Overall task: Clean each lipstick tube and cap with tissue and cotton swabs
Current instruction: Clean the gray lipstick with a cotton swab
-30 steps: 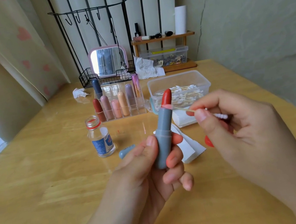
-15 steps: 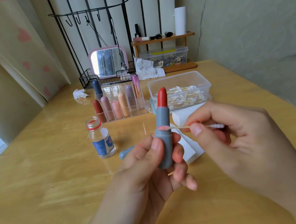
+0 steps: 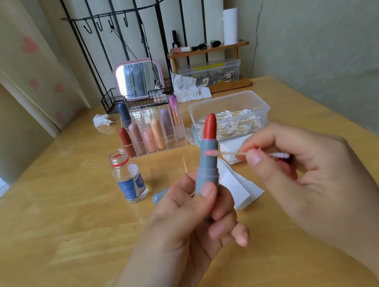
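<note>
Head view showing the grey lipstick tube (image 3: 207, 165) standing nearly upright above the middle of the wooden table (image 3: 51, 233), its red bullet (image 3: 210, 126) fully extended and uncapped. The left hand (image 3: 193, 219) is gripping the tube's lower barrel, thumb in front and fingers curled behind. The right hand (image 3: 307, 166) is pinching the stick of a cotton swab (image 3: 230, 153) between thumb and forefinger, with the swab's pink-stained tip touching the tube's upper collar just below the bullet. Lying on the table behind the left hand are the grey cap (image 3: 160, 195), partly hidden, and a folded tissue (image 3: 240, 187) beside it. Farther toward the back edge are standing an open glass bottle (image 3: 129, 176), a clear organiser of lipsticks (image 3: 151, 134) and a plastic box of swabs (image 3: 230, 116). Risks judged from this position: the tip is working close to the exposed bullet, so a slip upward could gouge the soft colour or smear more of it onto the collar; a stained tip may be spreading pigment rather than lifting it; hard pressing could snap the thin stick.
</note>
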`<state>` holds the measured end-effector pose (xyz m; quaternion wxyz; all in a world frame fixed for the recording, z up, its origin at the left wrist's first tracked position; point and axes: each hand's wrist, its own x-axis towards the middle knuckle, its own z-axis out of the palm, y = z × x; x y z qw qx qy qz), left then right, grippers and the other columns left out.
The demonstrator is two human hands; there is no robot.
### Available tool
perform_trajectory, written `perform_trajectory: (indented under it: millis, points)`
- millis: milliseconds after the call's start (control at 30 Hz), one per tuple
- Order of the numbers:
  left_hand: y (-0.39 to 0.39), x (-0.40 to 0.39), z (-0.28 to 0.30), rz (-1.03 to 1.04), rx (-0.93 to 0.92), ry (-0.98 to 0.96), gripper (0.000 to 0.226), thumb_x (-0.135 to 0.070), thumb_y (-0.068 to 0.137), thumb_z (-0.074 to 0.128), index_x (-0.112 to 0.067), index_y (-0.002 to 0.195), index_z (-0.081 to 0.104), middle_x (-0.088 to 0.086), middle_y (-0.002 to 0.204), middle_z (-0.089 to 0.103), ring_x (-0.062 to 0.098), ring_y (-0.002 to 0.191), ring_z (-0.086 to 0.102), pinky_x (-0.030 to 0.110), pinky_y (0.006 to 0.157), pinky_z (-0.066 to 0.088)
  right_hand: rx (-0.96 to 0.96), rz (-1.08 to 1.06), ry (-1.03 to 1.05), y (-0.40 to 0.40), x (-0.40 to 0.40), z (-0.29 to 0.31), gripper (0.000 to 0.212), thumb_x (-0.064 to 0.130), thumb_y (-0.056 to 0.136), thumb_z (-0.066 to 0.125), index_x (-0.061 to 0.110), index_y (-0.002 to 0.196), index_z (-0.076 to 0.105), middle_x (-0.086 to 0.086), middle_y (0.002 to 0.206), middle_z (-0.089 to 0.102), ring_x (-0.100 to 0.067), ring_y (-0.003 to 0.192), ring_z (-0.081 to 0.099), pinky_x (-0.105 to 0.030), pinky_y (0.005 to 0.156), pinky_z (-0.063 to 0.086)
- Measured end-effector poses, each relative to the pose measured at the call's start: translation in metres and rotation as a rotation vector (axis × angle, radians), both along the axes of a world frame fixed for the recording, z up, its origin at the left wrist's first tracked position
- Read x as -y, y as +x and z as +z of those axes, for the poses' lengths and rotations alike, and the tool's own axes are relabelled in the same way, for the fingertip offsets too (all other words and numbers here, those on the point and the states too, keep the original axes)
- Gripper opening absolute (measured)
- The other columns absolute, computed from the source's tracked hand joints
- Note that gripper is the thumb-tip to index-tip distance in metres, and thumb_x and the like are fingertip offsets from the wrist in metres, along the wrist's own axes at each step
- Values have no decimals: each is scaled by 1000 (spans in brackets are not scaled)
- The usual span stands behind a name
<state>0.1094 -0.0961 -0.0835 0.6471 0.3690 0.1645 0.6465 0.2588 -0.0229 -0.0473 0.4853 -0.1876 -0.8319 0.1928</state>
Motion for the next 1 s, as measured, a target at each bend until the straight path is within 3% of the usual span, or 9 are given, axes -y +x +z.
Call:
perform_trajectory:
  millis: [100,200,300,467,567,667,800,900,1000]
  points:
    - [0,0,1,-26,31,9,14,-14,90,60,-6,102,57,9,74,52,16,59,50,35,65,51,-20,-10,-19,0,-1,0,14,28,90,49,23,82,60,3,65,53,-10,51,49,-12,49,36]
    - [0,-1,0,-27,24,2,24,-17,92,57,0,108,60,11,80,55,19,65,55,36,67,52,8,34,-15,0,1,-1,15,23,88,51,19,77,61,2,59,49,-4,49,40,-8,50,32]
    - [0,-2,-1,-38,12,9,29,-19,94,54,3,111,60,9,81,56,17,65,55,35,67,52,23,40,-5,1,1,0,14,24,86,51,21,75,59,-1,54,43,-8,48,36,-12,48,32]
    - [-1,-2,-1,-64,46,3,30,-21,95,53,3,112,59,6,76,51,14,60,48,35,66,51,-22,-23,-26,0,-2,-1,13,30,90,50,24,83,59,-2,63,51,-16,50,49,-23,48,40]
    - [0,-1,-1,-48,52,2,28,-20,91,60,-1,111,58,5,73,48,14,57,44,34,63,50,10,26,-20,2,-1,0,15,25,87,51,19,77,61,2,59,47,-9,47,39,-12,48,33]
    - [-1,0,0,-27,25,7,17,-14,88,64,-7,102,58,4,69,47,12,54,44,33,62,50,28,55,-22,3,-1,1,14,24,86,51,21,75,59,5,56,44,-6,48,37,-11,48,31]
    - [0,1,1,-45,38,11,15,-15,91,59,-5,102,60,9,74,51,16,58,50,34,63,50,-11,6,-65,3,-3,1,14,31,88,50,23,80,59,-5,55,49,-17,48,45,-24,48,40]
    - [0,0,1,-17,4,14,23,-21,89,63,-4,104,63,8,76,54,16,59,52,33,60,51,16,59,-45,4,-2,2,15,25,84,51,21,73,59,9,51,42,-6,45,37,-11,48,31]
    - [0,0,0,46,-48,3,27,-25,84,68,-6,103,64,6,74,53,15,56,50,32,58,50,27,75,-18,3,0,5,15,20,83,52,17,71,59,21,51,37,2,45,41,-1,51,27]
